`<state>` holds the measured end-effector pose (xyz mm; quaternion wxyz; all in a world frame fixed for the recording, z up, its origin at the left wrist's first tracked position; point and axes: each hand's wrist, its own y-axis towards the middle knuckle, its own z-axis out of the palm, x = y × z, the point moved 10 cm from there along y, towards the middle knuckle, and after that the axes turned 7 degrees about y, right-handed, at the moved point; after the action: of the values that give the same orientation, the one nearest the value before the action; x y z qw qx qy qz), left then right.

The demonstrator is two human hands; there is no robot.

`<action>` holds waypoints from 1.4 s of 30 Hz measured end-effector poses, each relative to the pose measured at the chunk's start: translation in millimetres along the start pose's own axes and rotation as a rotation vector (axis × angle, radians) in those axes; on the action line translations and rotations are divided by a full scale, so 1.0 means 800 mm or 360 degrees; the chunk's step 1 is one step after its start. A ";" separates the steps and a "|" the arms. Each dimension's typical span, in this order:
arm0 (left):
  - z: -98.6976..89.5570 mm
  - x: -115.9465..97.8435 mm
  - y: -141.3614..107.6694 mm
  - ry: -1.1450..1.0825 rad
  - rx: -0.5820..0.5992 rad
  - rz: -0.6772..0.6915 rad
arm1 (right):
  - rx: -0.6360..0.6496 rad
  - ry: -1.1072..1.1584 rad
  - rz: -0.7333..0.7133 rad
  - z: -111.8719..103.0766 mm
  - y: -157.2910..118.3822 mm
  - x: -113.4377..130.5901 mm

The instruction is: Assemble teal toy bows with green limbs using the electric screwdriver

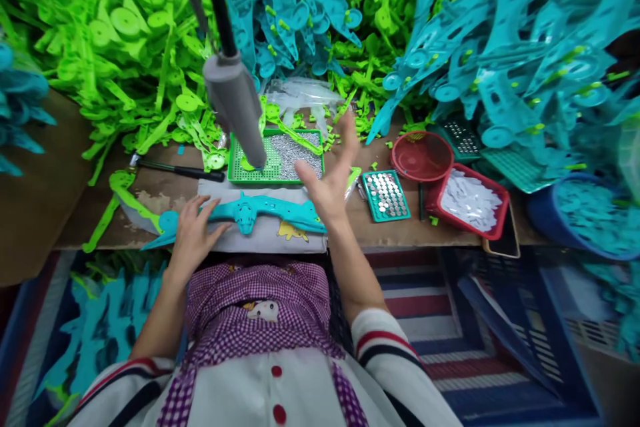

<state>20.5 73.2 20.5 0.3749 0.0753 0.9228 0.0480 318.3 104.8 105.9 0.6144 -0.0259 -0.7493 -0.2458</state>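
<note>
A long teal plastic part lies across a pale cloth at the table's front edge. My left hand grips its left stretch, the thumb on the near side and the fingers over the top. Above the part's right end, my right hand is raised with thumb and fingers apart and nothing between them; its fingertips are slightly blurred. A grey electric screwdriver hangs to the left of that hand. Its lower end is over a green tray, where small silver screws fill the right side.
Bright green plastic parts and teal ones are heaped behind. A black-handled hammer lies left. At right are a teal tray of round metal pieces, a red bowl and a red basket of white slips.
</note>
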 end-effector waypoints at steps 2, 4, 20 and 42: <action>0.009 0.015 0.012 0.0156 0.0101 0.0079 | 0.0445 0.0378 0.0021 0.071 0.025 0.023; 0.020 0.024 0.015 0.0279 0.0185 0.0109 | 0.0681 0.0558 0.0150 0.115 0.042 0.022; 0.038 0.030 0.031 0.0615 0.0538 0.0181 | 0.0291 0.0435 0.0223 0.146 0.066 -0.087; 0.033 0.024 0.027 0.0669 0.0443 0.0203 | 0.0036 0.0482 0.0361 0.132 0.058 -0.111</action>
<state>28.1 98.6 -8.4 0.1570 0.1726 0.9715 -0.0411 259.9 211.2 25.6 0.7442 -0.0661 -0.6432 -0.1675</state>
